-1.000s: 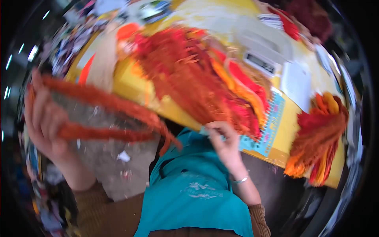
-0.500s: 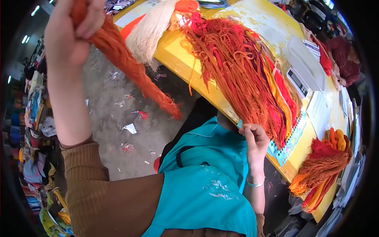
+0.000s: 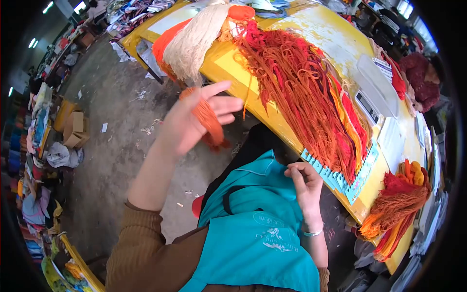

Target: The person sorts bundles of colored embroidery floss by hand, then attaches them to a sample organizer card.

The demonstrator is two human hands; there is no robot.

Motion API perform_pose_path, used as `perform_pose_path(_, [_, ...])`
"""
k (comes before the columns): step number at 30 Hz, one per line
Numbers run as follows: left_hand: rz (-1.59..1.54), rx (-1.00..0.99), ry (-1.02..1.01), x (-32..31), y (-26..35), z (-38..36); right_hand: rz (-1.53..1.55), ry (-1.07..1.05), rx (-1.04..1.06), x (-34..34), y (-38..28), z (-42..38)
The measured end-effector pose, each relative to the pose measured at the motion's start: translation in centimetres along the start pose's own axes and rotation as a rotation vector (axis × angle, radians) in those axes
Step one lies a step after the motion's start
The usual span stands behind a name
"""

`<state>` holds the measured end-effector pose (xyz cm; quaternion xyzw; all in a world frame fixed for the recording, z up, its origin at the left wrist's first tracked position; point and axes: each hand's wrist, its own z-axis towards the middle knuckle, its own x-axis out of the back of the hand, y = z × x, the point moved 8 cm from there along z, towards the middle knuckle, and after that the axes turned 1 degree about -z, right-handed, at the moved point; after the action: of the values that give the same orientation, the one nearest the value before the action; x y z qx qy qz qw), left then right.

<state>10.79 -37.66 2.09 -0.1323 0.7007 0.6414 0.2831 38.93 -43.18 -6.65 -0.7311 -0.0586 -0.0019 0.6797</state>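
A rust-orange yarn bundle (image 3: 208, 119) hangs across the palm of my left hand (image 3: 187, 119), near the table's front edge; its fingers are partly spread and the thumb side is blurred. At the table edge, my right hand (image 3: 305, 187) has thumb and fingertips pressed together; anything between them is too small to make out. Long rust, red, purple and yellow yarn strands (image 3: 301, 87) lie over the yellow table (image 3: 272, 117). Their lower ends rest on a light-blue card with punched holes (image 3: 362, 177).
Cream yarn (image 3: 192, 46) and orange yarn (image 3: 165, 46) drape over the table's left corner. A scale (image 3: 367, 104) stands behind the strands. Another mixed yarn bundle (image 3: 396, 202) lies at the right. A cardboard box (image 3: 76, 129) sits on the floor at left.
My left hand has come down and right with the rust-orange yarn, from the upper left to the table's edge. My right hand has drawn slightly away from the card, lower and left.
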Motion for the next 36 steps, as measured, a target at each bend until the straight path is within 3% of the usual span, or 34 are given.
perform_pose_path(1, [-0.05, -0.01, -0.079, -1.4, -0.7, -0.3, -0.008, -0.009, 0.004, -0.4, -0.1, -0.1])
perform_pose_path(3, [-0.188, 0.151, 0.071, 0.9, -5.7, 0.8, -0.033, -0.035, 0.019, -1.2, -0.4, -0.1])
perform_pose_path(5, [-0.193, 0.16, 0.064, 0.9, -8.7, 1.3, -0.013, -0.038, 0.029, -1.8, -0.3, -0.1])
perform_pose_path(8, [-0.301, 0.24, -0.092, -3.5, -11.4, 1.2, 0.043, -0.027, -0.022, -2.1, -0.8, 0.0])
perform_pose_path(12, [-0.222, 0.286, -0.254, -7.2, -15.1, 1.4, 0.135, 0.031, 0.057, -1.7, -0.4, 0.9])
perform_pose_path(18, [-0.203, 0.346, -0.352, -9.5, -18.8, 1.0, 0.275, -0.017, -0.064, -1.2, 2.3, 0.1])
perform_pose_path(20, [-0.164, 0.368, -0.367, -9.5, -19.3, 0.9, 0.459, 0.015, -0.109, -0.7, 2.9, -0.2])
perform_pose_path(24, [-0.321, 0.402, -0.302, -8.7, -20.0, 1.2, 0.757, 0.125, -0.156, 0.6, 4.5, -0.6])
perform_pose_path(26, [-0.202, 0.299, -0.138, -8.5, -18.8, 1.6, 0.754, 0.125, -0.157, 0.9, 4.4, -0.7])
perform_pose_path(30, [-0.086, 0.282, -0.036, -7.8, -19.6, 1.5, 0.697, 0.152, -0.135, 1.3, 4.8, -0.6])
perform_pose_path(36, [0.03, 0.244, -0.033, -7.7, -19.6, 2.1, 0.649, 0.12, -0.135, 1.2, 4.8, -0.3])
